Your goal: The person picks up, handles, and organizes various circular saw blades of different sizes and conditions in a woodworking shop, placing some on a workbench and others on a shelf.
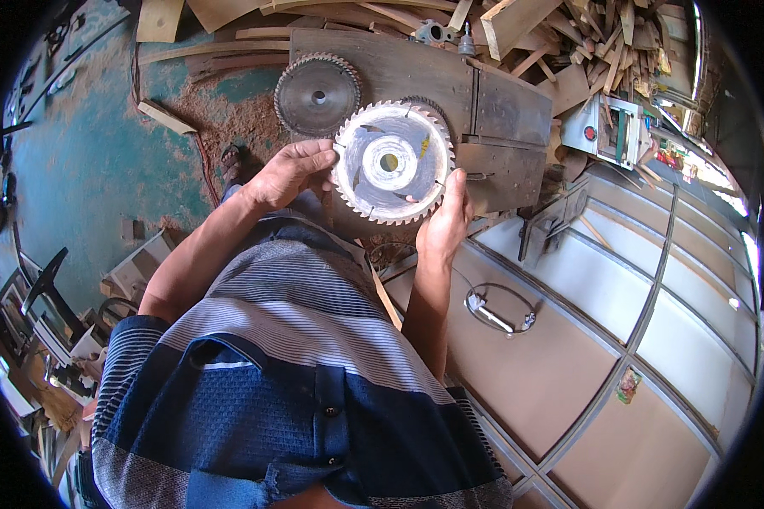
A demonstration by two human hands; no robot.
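Bare hands grip a toothed circular saw blade above a saw table
Left hand and right hand pinch opposite rims, fingers curled narrow beside the teeth; a slip could cut skin or drop it onto the darker blade lying just behind

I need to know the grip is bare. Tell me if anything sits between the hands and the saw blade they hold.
Nothing visible does. The left hand and the right hand grip the toothed rim of the light saw blade directly, with no glove, cloth or tool between. A second, darker blade lies apart on the wooden table behind.
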